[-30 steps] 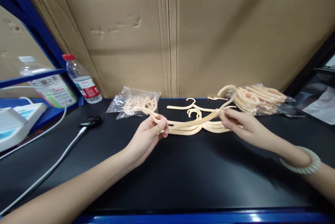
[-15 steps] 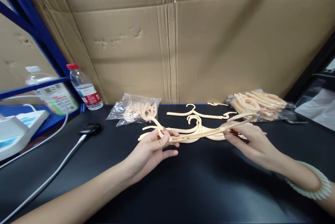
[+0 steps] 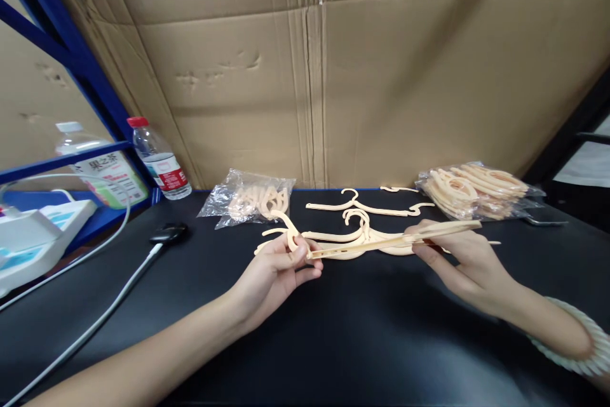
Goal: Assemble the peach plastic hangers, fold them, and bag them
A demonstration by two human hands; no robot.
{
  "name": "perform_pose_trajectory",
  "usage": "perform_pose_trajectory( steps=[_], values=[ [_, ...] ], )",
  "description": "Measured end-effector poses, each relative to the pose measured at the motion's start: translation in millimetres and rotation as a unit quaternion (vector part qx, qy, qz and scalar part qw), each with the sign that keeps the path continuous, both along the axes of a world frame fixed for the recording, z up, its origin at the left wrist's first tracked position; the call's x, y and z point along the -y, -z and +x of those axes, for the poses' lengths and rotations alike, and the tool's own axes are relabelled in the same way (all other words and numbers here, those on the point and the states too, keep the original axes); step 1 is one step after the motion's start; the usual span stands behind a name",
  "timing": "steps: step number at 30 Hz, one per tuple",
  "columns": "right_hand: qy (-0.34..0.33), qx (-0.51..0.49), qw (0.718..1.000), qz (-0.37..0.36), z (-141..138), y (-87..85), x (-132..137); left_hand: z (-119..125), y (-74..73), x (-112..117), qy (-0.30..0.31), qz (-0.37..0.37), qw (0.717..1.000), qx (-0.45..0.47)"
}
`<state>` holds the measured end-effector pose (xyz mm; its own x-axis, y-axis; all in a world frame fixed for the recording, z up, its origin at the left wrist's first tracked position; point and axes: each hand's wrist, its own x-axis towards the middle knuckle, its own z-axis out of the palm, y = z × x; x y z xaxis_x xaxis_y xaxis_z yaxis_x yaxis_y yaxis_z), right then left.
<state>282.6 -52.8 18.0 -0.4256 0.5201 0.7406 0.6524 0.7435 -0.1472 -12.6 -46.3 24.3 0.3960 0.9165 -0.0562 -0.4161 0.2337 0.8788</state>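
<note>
My left hand point(image 3: 276, 270) pinches the hook end of a cream plastic hanger point(image 3: 372, 243), thumb and fingers closed on it. My right hand point(image 3: 457, 254) grips the same hanger's other arm, holding it level just above the black tabletop point(image 3: 333, 343). Under and behind it lies a small pile of like hangers point(image 3: 362, 229), and one more hanger point(image 3: 366, 207) lies flat farther back. A beaded bracelet point(image 3: 579, 346) circles my right wrist.
A clear bag of hanger parts point(image 3: 252, 199) lies at the back left, and a fuller bag point(image 3: 476, 192) at the back right. A water bottle point(image 3: 159, 159), a white cable point(image 3: 95, 312) with a black plug and a white device point(image 3: 33, 235) sit to the left. Cardboard point(image 3: 333, 77) walls the back.
The hanger between my hands has turned from tilted to edge-on and level, and both hands have shifted slightly toward me. The view has tipped a little.
</note>
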Motion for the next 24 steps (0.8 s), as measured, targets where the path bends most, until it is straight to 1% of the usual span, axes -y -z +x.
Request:
perform_pose_trajectory(
  steps=[3,6,13,17,21,24],
  values=[
    [-0.021,0.007,1.0,-0.007,-2.2,-2.5,1.0,0.3,-0.8,0.1,-0.007,0.003,1.0,-0.008],
    [-0.027,0.009,1.0,-0.012,-3.3,-3.6,2.0,0.3,-0.6,0.6,-0.011,0.011,1.0,-0.014],
    [-0.034,-0.005,0.999,0.012,-7.0,-0.4,4.5,0.3,0.7,4.7,-0.005,0.017,1.0,-0.024],
    [-0.051,-0.005,0.999,-0.002,-9.5,-0.5,7.3,0.5,1.0,5.5,-0.01,0.03,0.999,-0.036],
    [-0.045,0.0,0.999,-0.024,-9.8,-0.3,10.5,1.5,1.5,6.8,-0.023,0.023,0.998,-0.058],
    [-0.047,-0.009,0.999,-0.02,-11.0,0.3,12.5,2.7,1.8,8.5,-0.037,0.029,0.997,-0.064]
  ],
)
